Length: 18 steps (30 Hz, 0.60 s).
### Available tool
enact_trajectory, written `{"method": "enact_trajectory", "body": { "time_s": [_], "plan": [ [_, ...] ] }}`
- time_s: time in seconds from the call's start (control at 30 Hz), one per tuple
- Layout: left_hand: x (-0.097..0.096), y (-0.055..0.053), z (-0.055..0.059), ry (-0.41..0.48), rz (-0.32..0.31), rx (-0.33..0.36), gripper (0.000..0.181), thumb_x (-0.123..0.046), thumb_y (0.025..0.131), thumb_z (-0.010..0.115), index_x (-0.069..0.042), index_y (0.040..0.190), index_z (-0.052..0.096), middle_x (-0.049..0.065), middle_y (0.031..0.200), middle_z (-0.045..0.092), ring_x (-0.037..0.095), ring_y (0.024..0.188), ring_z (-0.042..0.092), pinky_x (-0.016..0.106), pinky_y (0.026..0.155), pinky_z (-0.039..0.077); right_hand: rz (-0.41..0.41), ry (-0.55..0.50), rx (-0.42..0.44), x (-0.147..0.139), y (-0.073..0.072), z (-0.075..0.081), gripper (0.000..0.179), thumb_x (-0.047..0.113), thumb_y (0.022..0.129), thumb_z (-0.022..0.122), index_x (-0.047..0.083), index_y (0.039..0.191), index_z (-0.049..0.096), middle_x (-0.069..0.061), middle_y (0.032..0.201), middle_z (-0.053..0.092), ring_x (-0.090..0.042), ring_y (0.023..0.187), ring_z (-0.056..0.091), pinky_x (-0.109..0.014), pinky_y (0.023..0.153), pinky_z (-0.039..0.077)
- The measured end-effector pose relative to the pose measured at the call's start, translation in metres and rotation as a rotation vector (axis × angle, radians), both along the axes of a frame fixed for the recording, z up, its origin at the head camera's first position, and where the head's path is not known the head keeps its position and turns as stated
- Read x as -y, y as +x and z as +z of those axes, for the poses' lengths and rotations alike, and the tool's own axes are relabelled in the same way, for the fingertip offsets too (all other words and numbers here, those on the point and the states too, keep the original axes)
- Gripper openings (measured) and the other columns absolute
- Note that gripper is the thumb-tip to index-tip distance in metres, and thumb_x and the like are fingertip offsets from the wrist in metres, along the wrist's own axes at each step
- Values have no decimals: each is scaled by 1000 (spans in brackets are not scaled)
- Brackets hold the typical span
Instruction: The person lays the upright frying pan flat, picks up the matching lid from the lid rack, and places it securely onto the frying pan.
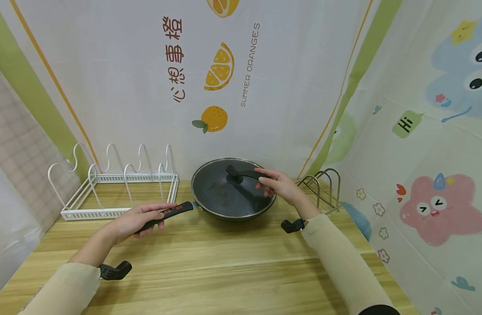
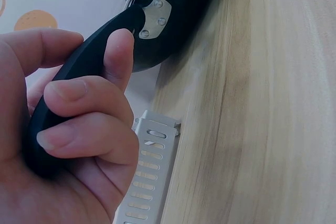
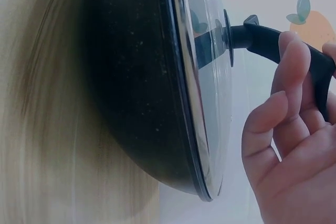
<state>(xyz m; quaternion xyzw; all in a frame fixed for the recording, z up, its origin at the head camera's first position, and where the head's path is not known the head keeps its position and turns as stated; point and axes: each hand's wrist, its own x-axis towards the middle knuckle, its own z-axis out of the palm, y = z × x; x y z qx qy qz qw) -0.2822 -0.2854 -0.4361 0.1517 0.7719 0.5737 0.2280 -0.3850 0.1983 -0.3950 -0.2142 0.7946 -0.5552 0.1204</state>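
A dark wok (image 3: 131, 82) stands on the wooden table, covered by a glass lid (image 1: 213, 188) with a metal rim. My left hand (image 1: 140, 222) grips the wok's black handle (image 2: 79, 72), fingers curled round it from below in the left wrist view. Silver rivets fix that handle's bracket (image 2: 156, 18) to the wok wall. With thumb and fingers, my right hand (image 1: 278, 184) holds the black curved lid handle (image 3: 265, 43) near its free end. The lid lies on the wok's rim.
A white rack (image 1: 118, 213) with curved uprights stands at the back left, just behind my left hand. At the right, a small metal wire rack (image 1: 323, 190) sits near my right forearm. A printed cloth (image 1: 307, 83) hangs behind the wooden table (image 1: 233, 271).
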Motion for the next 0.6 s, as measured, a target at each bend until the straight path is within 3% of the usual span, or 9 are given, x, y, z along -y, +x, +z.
{"method": "enact_trajectory", "body": {
  "time_s": [0.6],
  "plan": [
    [0, 0, 0, 4, 1, 1, 56, -28, 116, 55, -12, 168, 45, 6, 96, 68, 6, 57, 42, 22, 51, 36, -55, -23, -11, 8, 7, -2, 56, 21, 116, 57, 7, 169, 43, -2, 103, 79, -12, 66, 65, -30, 68, 53]
  ]
}}
